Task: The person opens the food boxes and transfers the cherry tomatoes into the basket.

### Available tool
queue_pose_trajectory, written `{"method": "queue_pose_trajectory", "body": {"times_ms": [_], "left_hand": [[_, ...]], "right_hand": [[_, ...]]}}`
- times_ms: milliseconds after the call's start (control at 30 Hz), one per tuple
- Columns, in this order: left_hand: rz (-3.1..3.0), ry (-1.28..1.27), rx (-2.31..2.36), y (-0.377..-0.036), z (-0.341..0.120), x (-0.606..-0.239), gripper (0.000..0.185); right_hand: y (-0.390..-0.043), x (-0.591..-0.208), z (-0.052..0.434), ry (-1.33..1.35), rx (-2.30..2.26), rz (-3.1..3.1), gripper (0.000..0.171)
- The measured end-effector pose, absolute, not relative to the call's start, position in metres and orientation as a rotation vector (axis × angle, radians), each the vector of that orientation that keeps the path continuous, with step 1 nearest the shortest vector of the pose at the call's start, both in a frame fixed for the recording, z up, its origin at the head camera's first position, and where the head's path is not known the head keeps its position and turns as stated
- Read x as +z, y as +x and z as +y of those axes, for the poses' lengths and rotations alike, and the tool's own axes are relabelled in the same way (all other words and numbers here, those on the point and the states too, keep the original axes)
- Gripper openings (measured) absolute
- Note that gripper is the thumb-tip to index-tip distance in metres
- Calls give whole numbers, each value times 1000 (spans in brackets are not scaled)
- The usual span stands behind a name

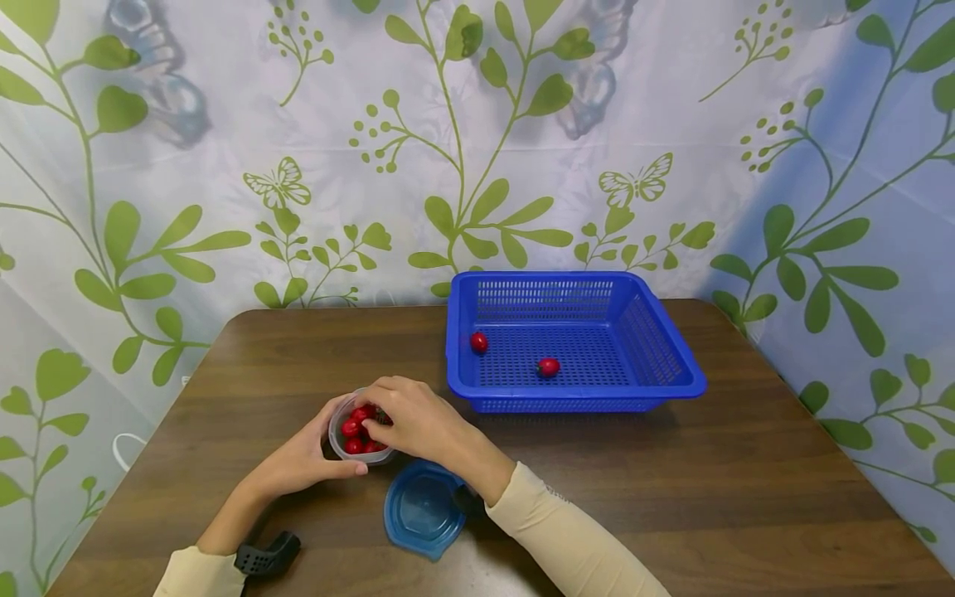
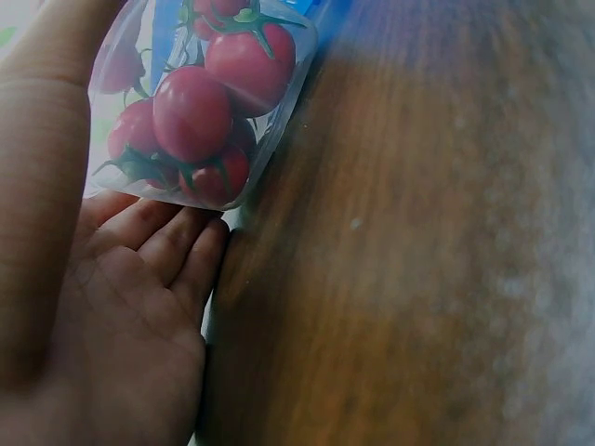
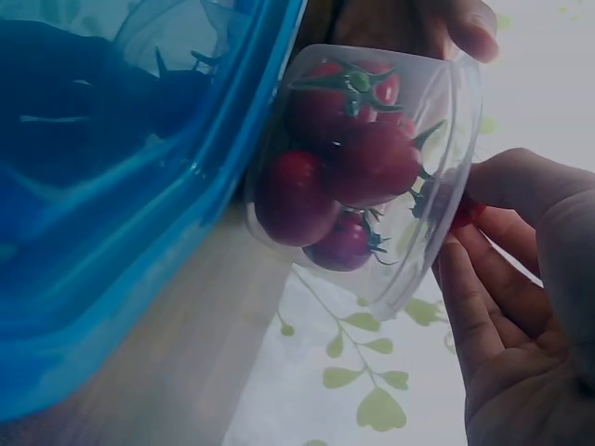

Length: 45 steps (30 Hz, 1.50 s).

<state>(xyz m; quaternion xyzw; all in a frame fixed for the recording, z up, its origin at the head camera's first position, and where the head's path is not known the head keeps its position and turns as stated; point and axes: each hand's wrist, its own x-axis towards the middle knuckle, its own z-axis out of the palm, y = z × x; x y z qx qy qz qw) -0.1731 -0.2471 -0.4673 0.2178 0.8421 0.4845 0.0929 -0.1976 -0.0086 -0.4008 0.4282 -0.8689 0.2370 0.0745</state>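
Observation:
A clear plastic container (image 1: 373, 458) full of red cherry tomatoes (image 1: 351, 428) with green stems is on the wooden table. My left hand (image 1: 302, 456) holds it from the left, fingers against its side and thumb along the front. From the right, my right hand (image 1: 418, 419) reaches over the rim. Its thumb and fingers pinch one cherry tomato (image 3: 468, 213) at the container's mouth, mostly hidden by the fingers. A blue plastic lid (image 1: 421, 510) lies in front of the container, under the right wrist.
Behind and to the right, a blue slotted basket (image 1: 582, 391) stands on the table (image 1: 716, 497) with two cherry tomatoes (image 1: 548, 367) in it. A patterned cloth (image 1: 477, 149) hangs behind the table. Each wrist wears a black device (image 1: 267, 555).

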Motion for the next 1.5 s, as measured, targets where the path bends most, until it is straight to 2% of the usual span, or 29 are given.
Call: {"method": "queue_pose_trajectory", "body": {"times_ms": [1500], "left_hand": [[2565,622,1383,-172,-245,-466,93]], "right_hand": [[-209,-350,36,1184,1139,-2392,23]]}}
